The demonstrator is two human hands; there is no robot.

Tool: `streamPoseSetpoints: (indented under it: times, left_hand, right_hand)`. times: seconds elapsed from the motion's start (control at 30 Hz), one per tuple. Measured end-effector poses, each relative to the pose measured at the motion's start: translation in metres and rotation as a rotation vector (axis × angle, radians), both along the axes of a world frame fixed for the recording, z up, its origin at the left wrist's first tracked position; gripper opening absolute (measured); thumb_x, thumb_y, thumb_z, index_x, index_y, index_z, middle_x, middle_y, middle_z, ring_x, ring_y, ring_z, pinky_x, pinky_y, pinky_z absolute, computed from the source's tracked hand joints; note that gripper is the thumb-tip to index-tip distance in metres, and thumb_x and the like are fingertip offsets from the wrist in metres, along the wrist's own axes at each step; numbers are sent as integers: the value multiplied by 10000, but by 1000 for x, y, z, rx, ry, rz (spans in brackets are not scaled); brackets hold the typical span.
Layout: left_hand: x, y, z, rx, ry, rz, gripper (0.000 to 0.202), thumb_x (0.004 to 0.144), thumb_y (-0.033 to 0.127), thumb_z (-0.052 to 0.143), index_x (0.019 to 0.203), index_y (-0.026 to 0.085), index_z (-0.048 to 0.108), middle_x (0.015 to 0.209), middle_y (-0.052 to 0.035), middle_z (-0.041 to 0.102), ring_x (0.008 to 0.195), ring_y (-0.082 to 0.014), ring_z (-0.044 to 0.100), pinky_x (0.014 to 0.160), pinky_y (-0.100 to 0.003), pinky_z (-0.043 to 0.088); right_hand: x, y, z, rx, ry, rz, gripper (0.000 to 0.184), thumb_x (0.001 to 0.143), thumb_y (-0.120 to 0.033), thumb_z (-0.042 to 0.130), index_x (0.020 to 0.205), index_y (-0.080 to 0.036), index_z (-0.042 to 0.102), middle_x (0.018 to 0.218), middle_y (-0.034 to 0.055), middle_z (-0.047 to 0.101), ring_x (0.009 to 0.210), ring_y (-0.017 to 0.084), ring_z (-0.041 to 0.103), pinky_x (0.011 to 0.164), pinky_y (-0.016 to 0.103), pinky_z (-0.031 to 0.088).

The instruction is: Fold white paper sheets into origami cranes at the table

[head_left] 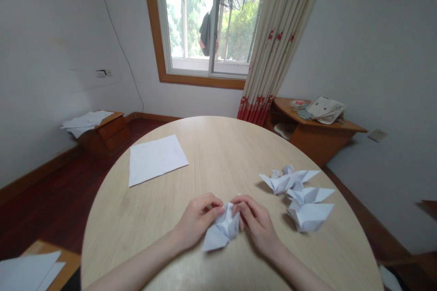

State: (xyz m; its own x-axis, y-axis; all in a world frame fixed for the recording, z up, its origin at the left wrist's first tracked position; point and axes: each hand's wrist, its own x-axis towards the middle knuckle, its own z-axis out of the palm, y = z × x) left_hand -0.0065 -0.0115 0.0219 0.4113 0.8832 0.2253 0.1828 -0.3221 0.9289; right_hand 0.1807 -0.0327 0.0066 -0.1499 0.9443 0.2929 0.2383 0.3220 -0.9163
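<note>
Folded paper (pixel 221 229) sits near the front of the round bench (pixel 218 141), roughly midway between the two forearms, with one pointed flap spread toward the lower left. The pale cloth bag (pixel 324 110) on the corner cabinet (pixel 341 129) carries a few dark marks, too small to read.

Left forearm comes in from the lower left, bare, reaching up and inward. The left hand (pixel 198 219) lies back upward with its fingers bent, and its grip is closed on the paper's upper left edge, thumb laid over it. The right hand (pixel 258 225) mirrors it from the lower right: wrist angled inward, knuckles raised, fingers curled over the upper right edge, its grip also pinched on the paper. Both hands are low over the bench, the fingertips near each other with the paper between them.

Right of the right hand, white paper figures (pixel 310 218) with pointed flaps stand bunched together. Beyond the left hand, a plain white sheet (pixel 157 160) lies flat near the bench's left edge.
</note>
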Motion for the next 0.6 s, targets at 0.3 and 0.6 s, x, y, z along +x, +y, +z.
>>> streamPoseSetpoints:
  times: [0.3,0.6]
  left_hand:
    - [3,-5,1,35,6,-5,199,799,320,639,687,163,690,679,-29,683,639,-147,601,634,-240,452]
    - [4,-8,-1,-54,17,20,162,712,295,711,637,152,712,606,-39,690,543,-139,578,521,-220,431]
  right_hand:
    - [-1,3,13,92,39,10,46,767,-225,605,724,-209,615,749,7,596,652,144,540,556,236,398]
    - [-2,2,20,23,-32,50,132,779,-261,612,662,-201,605,680,-2,581,609,139,489,559,258,356]
